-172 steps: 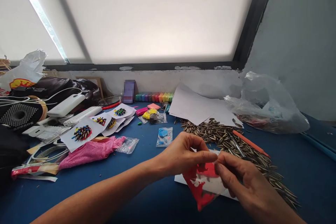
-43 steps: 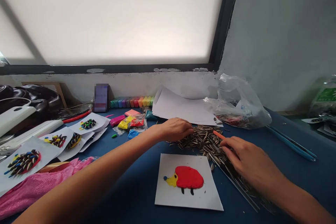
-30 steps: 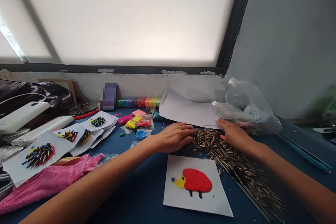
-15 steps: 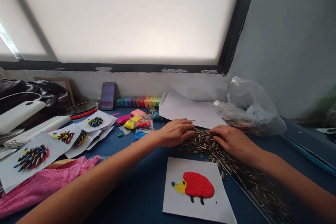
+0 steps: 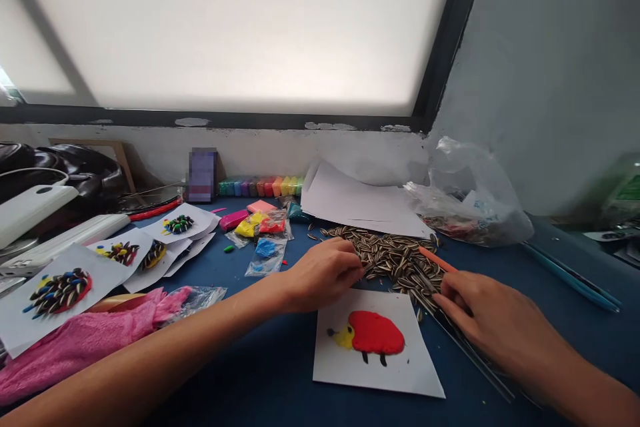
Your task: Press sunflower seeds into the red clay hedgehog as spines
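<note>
A white card (image 5: 340,371) lies in front of me, bearing a red and yellow clay hedgehog (image 5: 377,333) with a blue nose and black legs. Behind it spreads a pile of striped sunflower seeds (image 5: 385,253). My left hand (image 5: 330,273) is at the pile's near left edge, just above the card, fingers curled together; what they hold is hidden. My right hand (image 5: 493,307) sits right of the pile, closed, its fingertips beside an orange stick (image 5: 435,259). Whether it grips anything cannot be made out. A long thin straight strip (image 5: 477,353) runs below it.
Finished hedgehog cards (image 5: 107,280) and a pink cloth (image 5: 95,347) lie left. Bagged clay (image 5: 265,223), a row of coloured clay blocks (image 5: 263,187), white paper sheets (image 5: 350,203) and a plastic bag (image 5: 480,207) stand along the back. A blue-edged object (image 5: 573,277) lies right.
Both hands have come back toward me from the seed pile, the right one also moving rightward. The orange stick and more of the seeds now show. The seeds seen along the strip are no longer visible.
</note>
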The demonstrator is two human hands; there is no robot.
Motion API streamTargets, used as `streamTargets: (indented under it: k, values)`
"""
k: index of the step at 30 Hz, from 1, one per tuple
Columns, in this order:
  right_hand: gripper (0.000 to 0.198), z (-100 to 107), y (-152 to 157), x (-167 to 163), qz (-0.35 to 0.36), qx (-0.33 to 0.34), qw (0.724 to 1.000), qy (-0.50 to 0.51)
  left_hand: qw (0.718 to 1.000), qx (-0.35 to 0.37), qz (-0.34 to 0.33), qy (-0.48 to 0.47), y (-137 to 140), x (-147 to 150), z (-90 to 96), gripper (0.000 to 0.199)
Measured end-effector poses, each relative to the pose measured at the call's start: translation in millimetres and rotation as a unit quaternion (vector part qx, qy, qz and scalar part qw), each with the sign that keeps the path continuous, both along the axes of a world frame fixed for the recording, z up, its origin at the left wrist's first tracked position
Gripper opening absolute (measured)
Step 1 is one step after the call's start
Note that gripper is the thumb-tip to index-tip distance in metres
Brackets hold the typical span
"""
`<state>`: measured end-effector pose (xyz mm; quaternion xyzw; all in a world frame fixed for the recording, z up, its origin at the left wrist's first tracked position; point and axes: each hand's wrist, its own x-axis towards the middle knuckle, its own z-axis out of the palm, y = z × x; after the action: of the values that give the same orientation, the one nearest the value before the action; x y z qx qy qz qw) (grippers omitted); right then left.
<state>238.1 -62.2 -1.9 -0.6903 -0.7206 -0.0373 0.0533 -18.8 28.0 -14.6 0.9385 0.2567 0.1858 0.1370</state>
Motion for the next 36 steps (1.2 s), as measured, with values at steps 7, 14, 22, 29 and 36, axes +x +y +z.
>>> streamTargets:
  k: [7, 14, 22, 29, 36]
  values:
    - [0.032, -1.1, -2.6, -4.8, -0.052, -0.029, 0.998, 0.003, 0.992, -0.119, 0.043, 0.03, -5.9, -1.5, -4.7, 0.013]
    - [0.029, -0.9, -7.3, -7.6, -0.069, -0.047, 0.996, 0.007, 0.983, -0.167, 0.05, 0.048, -6.2, 3.3, 3.6, 0.006]
    - [0.027, 15.6, -14.3, -6.2, -0.118, -0.067, 0.991, 0.008, 0.951, -0.305, 0.039, 0.043, -9.9, -10.7, 17.3, 0.009]
    - [0.017, 14.6, -15.4, -7.1, -0.118, -0.057, 0.991, 0.01, 0.927, -0.366, 0.016, 0.077, -9.2, -15.1, 17.7, 0.007]
    - [0.03, 18.0, -24.1, -15.6, -0.085, -0.166, 0.982, 0.012, 0.926, -0.375, -0.018, 0.039, -5.2, -18.6, 23.3, 0.009]
